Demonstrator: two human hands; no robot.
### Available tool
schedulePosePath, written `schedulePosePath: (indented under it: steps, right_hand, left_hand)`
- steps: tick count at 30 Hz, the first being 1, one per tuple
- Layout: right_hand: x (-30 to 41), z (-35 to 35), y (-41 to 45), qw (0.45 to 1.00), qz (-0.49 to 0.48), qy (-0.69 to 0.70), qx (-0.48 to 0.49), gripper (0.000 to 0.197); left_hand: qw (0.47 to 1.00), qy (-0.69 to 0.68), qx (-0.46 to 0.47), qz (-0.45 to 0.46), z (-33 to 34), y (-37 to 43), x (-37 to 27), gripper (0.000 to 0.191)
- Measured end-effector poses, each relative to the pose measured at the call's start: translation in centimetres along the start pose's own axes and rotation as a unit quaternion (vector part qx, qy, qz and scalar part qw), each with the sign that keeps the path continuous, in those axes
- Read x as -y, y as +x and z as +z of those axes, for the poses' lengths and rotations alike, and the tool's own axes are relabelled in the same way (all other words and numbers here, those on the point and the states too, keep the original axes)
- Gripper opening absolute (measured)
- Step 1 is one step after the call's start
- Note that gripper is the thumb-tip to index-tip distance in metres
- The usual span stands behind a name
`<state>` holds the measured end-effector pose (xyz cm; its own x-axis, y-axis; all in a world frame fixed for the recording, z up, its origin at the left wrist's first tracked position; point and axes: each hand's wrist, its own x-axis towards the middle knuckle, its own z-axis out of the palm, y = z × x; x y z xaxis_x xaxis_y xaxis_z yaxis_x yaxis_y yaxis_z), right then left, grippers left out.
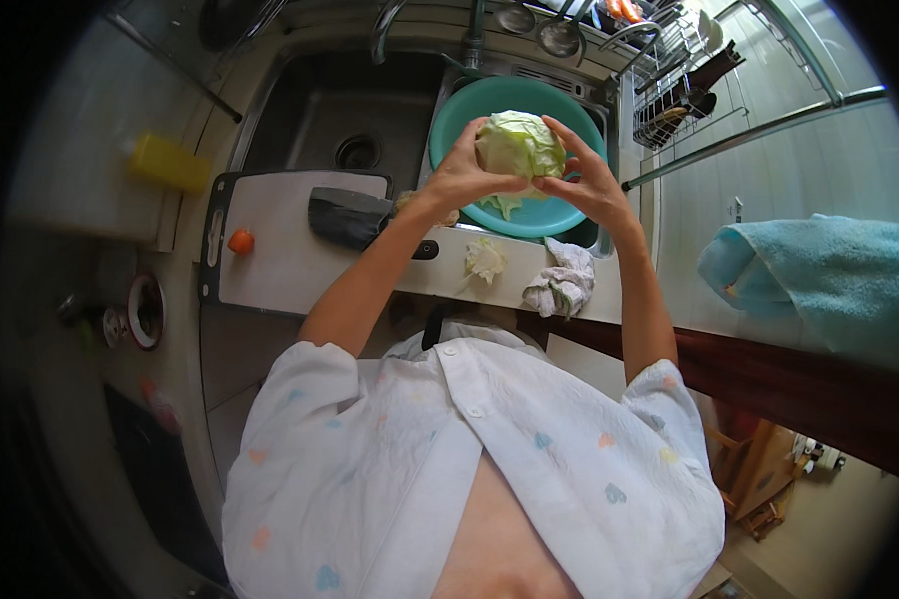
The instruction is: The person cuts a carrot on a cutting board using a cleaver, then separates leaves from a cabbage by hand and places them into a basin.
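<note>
Between my two hands is a pale green head of cabbage [521, 142], raised over a teal plastic basin [449, 112]. My left hand [464, 176] grips its left side, with the thumb along the bottom. My right hand [588, 176] holds it from the right, fingers spread over the edge, and the two thumbs nearly meet below. Under the cabbage, a loose cabbage leaf [506, 204] lies in the basin, partly hidden by my hands. The basin sits in the right bowl of the sink.
A cleaver [348, 217] lies on a cutting board [270, 195] beside a tomato piece [241, 241]. On the counter edge are a cabbage scrap [485, 260] and a crumpled cloth [562, 281]. The left sink bowl [311, 123] adjoins the basin. A blue towel [816, 262] hangs at right.
</note>
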<state>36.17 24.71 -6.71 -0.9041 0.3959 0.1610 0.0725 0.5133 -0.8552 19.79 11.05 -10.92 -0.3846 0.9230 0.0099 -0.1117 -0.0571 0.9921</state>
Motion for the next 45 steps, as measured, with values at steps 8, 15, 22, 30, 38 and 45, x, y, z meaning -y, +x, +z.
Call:
schedulePosePath:
  steps: [8,15,22,30,38,45]
  right_hand:
    - [0.2,2.7,0.7,0.987,0.037,-0.077,-0.135,0.055]
    - [-2.7,2.0,1.0,0.965,0.044,-0.143,-0.217,0.029]
    - [-4.7,0.3,2.3,0.979,0.105,-0.070,-0.158,0.030]
    - [-0.6,2.8,3.2,0.979,-0.067,-0.136,-0.135,0.018]
    - [-4.5,1.4,3.3,0.934,0.112,0.153,-0.303,0.014]
    - [-8.4,0.1,2.6,0.814,0.216,0.384,-0.378,0.016]
  left_hand:
    - [0.963,0.257,0.013,0.078,-1.6,0.0,-2.5,0.094]
    - [0.964,0.242,0.090,0.065,-4.6,0.3,-3.7,0.094]
    - [0.934,0.355,-0.011,0.036,-4.1,0.6,-1.6,0.098]
    - [0.927,0.375,-0.002,-0.010,-2.1,0.8,-0.9,0.099]
    - [0.940,0.336,0.022,0.053,-2.8,0.5,-0.8,0.099]
    - [0.995,0.089,0.044,-0.007,-3.9,0.0,0.0,0.085]
